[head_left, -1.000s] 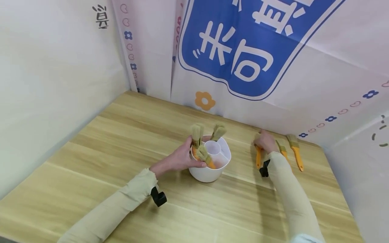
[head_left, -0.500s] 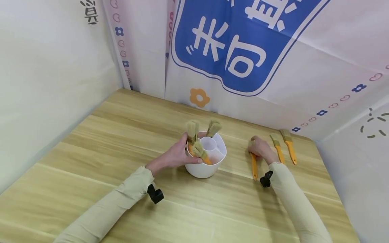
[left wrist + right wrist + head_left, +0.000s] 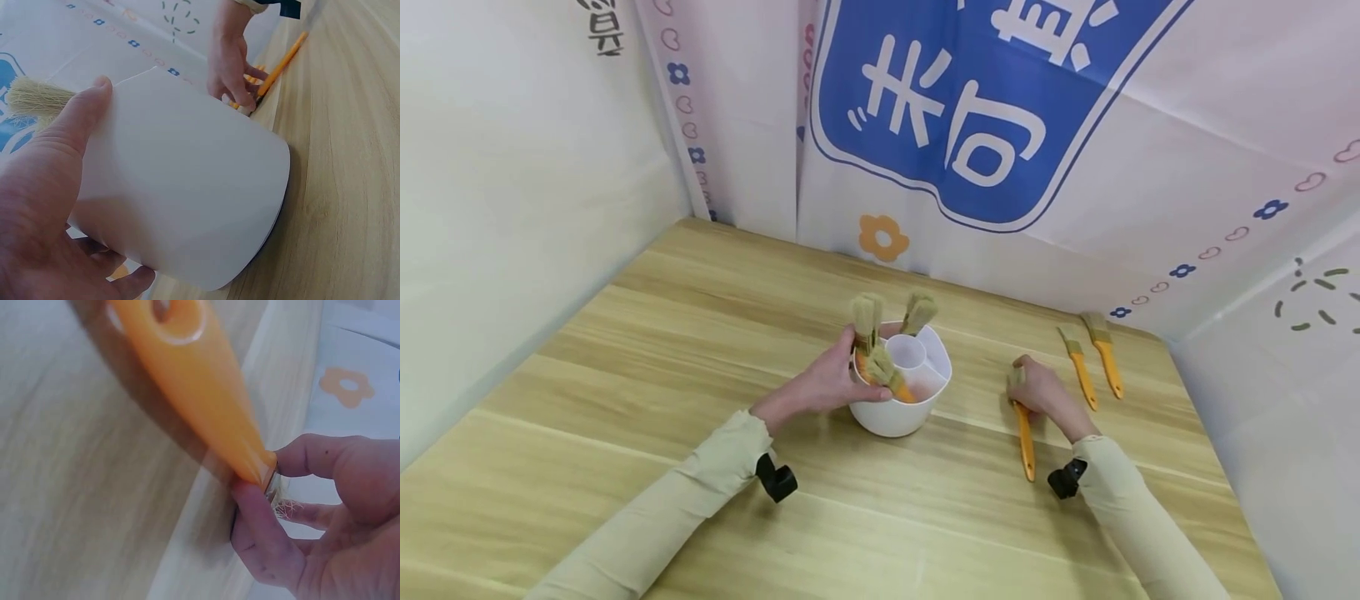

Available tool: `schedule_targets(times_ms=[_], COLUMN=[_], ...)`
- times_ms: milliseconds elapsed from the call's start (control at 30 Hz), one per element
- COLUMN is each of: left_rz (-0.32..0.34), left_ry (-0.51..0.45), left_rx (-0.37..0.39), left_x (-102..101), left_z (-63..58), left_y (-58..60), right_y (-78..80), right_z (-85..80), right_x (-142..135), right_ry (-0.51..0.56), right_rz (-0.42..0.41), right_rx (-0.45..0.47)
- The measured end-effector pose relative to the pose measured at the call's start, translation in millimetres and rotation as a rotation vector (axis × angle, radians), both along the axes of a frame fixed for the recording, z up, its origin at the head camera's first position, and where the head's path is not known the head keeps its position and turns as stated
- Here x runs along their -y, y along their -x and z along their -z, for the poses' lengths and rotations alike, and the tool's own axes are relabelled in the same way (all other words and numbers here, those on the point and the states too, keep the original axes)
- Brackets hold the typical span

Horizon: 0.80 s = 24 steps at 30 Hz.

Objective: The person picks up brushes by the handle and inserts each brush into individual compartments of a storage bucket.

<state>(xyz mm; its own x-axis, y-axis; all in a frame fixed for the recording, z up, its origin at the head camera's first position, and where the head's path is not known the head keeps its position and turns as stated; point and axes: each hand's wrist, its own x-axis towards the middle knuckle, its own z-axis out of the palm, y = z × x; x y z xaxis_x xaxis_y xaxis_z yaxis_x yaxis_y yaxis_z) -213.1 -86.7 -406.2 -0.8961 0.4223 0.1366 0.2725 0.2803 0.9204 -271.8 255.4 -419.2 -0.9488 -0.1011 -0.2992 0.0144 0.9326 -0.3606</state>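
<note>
My left hand [image 3: 827, 379] grips the left side of a white divided caddy [image 3: 891, 419], thumb at the rim and fingers around the wall. Several paintbrushes stand in it bristles up, among them one leaning brush [image 3: 887, 372] near my thumb and another brush [image 3: 919, 311] at the back. To the right, my right hand [image 3: 1043, 390] pinches a paintbrush [image 3: 1025, 442] near its ferrule, the orange handle pointing toward me. In the right wrist view the orange handle [image 3: 194, 387] shows large, with thumb and fingers closed at its bristle end.
Two more orange-handled paintbrushes lie on the wooden table [image 3: 715, 333] at the right: a narrower brush [image 3: 1078, 367] and a wider brush [image 3: 1103, 354]. White printed sheets [image 3: 1000, 258] stand along the table's back and sides.
My right hand has drawn the paintbrush toward me and away from the other two, which now show fully. The left hand keeps its hold on the caddy. The head view has shifted slightly.
</note>
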Motion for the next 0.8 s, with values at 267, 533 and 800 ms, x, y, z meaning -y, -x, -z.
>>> schedule_targets(times_ms=[267, 533, 800], left_rz=[-0.006, 0.013, 0.003], left_ry=[0.019, -0.031, 0.010], left_rx=[0.006, -0.022, 0.019], left_x=[2, 3, 2], left_z=[-1.0, 0.0, -1.5], left_y=[-2.2, -2.1, -2.2], right_y=[-2.5, -8.0, -16.0], right_z=[-4.5, -20.8, -35.3], right_x=[0, 11, 29], right_ry=[0.206, 0.403, 0.526], right_rz=[0.076, 0.079, 0.103], right_rx=[-0.016, -0.072, -0.126])
